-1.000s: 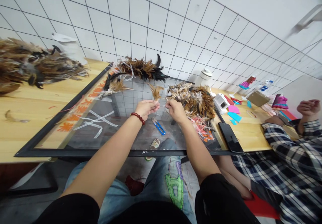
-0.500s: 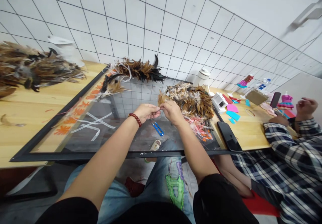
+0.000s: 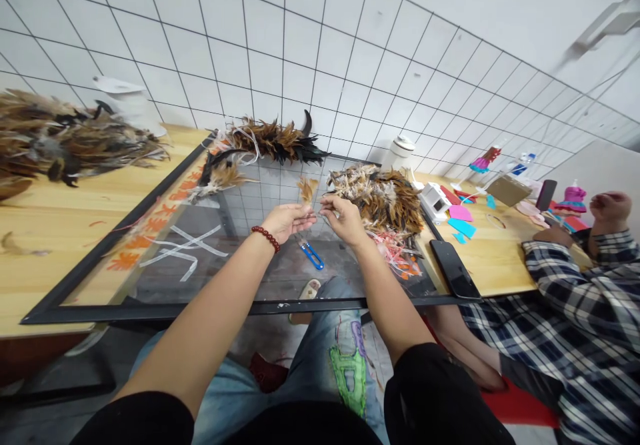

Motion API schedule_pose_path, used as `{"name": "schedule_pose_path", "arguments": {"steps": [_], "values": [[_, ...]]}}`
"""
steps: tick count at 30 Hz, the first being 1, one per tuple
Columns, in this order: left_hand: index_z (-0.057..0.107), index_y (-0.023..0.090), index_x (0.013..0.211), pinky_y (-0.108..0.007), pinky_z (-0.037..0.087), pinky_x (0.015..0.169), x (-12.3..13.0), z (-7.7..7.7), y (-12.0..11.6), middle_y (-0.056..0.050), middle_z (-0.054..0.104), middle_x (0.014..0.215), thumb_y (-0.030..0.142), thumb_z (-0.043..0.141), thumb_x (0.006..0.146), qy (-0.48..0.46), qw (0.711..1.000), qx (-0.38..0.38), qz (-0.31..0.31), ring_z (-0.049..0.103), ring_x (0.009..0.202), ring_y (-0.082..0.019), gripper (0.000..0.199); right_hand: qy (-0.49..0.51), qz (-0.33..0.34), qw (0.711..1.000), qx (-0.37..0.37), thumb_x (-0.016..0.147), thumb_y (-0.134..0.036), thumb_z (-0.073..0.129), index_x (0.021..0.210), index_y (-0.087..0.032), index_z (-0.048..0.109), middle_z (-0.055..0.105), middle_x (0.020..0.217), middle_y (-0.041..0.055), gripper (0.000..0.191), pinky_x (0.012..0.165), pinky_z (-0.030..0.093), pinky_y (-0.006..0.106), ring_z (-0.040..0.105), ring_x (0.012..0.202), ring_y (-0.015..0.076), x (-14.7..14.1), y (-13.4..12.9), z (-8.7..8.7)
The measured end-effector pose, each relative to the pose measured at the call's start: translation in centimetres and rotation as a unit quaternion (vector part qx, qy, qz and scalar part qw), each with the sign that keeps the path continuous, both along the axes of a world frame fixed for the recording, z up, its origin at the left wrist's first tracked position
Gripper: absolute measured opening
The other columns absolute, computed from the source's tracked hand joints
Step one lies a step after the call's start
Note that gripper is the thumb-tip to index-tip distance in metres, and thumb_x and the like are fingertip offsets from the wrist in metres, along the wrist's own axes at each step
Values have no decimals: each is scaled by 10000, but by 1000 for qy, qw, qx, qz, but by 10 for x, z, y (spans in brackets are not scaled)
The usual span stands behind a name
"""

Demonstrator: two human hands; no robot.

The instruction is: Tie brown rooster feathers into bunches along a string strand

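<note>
A small brown feather (image 3: 307,189) stands upright from the pinched fingertips of my left hand (image 3: 286,221), which wears a beaded bracelet (image 3: 267,238). Close beside it on the right, my right hand (image 3: 344,218) has its thumb and forefinger curled together in a pinch; whatever is between them is too small to make out. Below the hands, blue thread snips (image 3: 312,255) lie on the dark-framed glass panel (image 3: 240,285). Just beyond my right hand is a thick heap of brown and cream feathers (image 3: 390,195).
A dark feather strip (image 3: 275,139) lies along the panel's back edge. White ribbon strips (image 3: 187,248) are at left, pink and orange strands (image 3: 397,255) at right. A phone (image 3: 455,269) rests on the right frame corner. A person in a checked sleeve (image 3: 565,265) sits at right.
My hands have moved slightly apart from their fingertip-to-fingertip contact. The brown feather now points upward from my left fingers, where before it was tilted near my right hand.
</note>
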State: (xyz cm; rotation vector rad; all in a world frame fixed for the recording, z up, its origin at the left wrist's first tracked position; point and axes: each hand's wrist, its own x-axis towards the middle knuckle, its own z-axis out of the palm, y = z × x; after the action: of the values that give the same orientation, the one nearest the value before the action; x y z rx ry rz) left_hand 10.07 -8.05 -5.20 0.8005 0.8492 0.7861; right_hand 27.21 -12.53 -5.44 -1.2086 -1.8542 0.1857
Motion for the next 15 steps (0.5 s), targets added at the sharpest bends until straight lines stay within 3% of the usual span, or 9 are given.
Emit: {"name": "schedule_pose_path", "arguments": {"steps": [5,10,12,15], "values": [[667,53,744,-207,548,561,1,-2,-2,-128,692,688,93,703,731,40,999,12,-35,664,582,-139,56,-85,-29,996,26,846,-217,539,1003,-203,619,698,878,33,177,933,397,316,622,867,160,-7,-2,-1],[652,50,686,-184,487,464,-1,-1,-1,-80,641,582,86,686,739,57,994,46,-86,579,456,-95,72,-48,-38,998,27,853,-247,552,1028,-205,621,704,909,29,193,895,437,282,642,871,154,-5,0,-3],[633,63,668,-179,463,442,-1,-1,0,-54,615,557,92,665,756,30,995,65,-68,557,443,-86,98,-15,-98,995,22,865,-236,529,1065,-201,613,705,927,32,219,857,456,270,647,875,155,-1,3,-4],[627,80,713,-185,486,503,-2,0,3,-50,635,632,112,637,785,-36,996,76,33,598,534,-92,79,-35,-161,986,-4,859,-200,523,1030,-203,639,701,952,37,206,834,459,270,639,899,163,4,6,-7]]}}
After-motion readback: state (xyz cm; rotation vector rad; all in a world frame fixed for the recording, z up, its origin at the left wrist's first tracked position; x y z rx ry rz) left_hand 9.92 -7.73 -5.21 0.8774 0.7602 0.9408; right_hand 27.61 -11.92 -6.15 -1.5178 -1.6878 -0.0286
